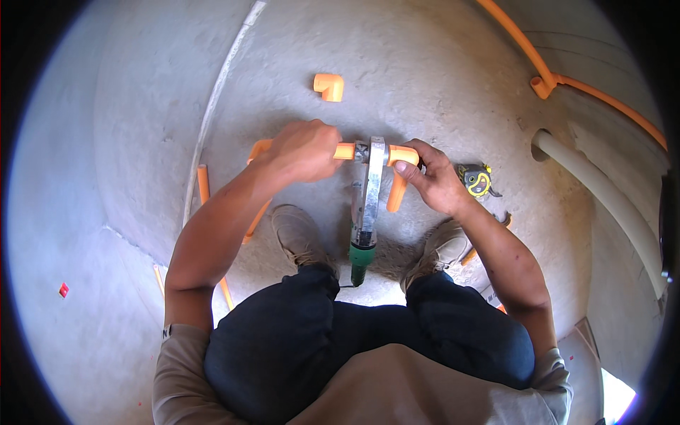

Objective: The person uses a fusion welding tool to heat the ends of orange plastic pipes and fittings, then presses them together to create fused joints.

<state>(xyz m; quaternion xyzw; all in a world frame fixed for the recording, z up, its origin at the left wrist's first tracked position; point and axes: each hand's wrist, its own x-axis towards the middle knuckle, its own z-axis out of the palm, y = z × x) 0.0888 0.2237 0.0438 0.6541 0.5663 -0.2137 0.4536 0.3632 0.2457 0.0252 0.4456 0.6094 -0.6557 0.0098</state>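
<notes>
My left hand (306,150) is closed around an orange plastic pipe (345,151), pressing its end against the left side of a pipe welding iron's metal plate (373,177). My right hand (428,177) grips an orange elbow fitting (401,170) pushed onto the right side of the same plate. The iron lies on the concrete floor between my feet, its green handle (361,258) pointing toward me. The pipe bends down past my left forearm, which hides much of it.
A loose orange elbow (329,87) lies on the floor farther out. A short orange pipe piece (203,184) and a thin white conduit (212,113) are at left. A yellow-black tape measure (476,179) sits right of my right hand. Orange piping (559,79) and a beige hose (609,198) run at right.
</notes>
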